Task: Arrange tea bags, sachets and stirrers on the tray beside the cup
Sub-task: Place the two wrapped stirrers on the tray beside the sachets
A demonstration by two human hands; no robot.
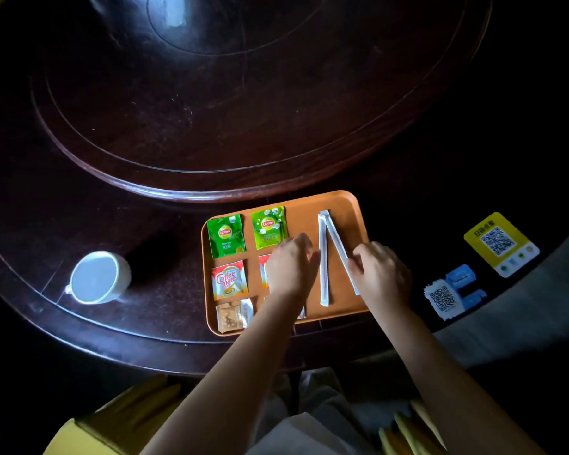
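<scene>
Fingers [353,262] of the right hand [380,274] curled against the lower part of the slanted wrapped stirrer [337,243], right of centre in the frame; cannot tell whether pinching it or only touching. Left hand [291,266] just left of the upright wrapped stirrer [324,257], fingers bent down over a red sachet [263,269], touching or not, cannot tell. Two stirrers meeting at their top ends, spread apart toward the bottom, on the right half of the orange tray [352,208]. Upper left of the tray: two green Lipton tea bags [225,236] and [269,227] side by side. Below the first, a Coffee mate sachet [229,280]; below that, a brown sugar sachet [234,315] near the tray's lower left corner. Another packet mostly hidden under the left forearm. White cup [96,277] at the left of the frame, well apart from the tray, on the dark bench [79,208]. Yellow QR card [500,243] and a smaller QR card with blue tags [447,297] at the right, beyond the tray's edge.
</scene>
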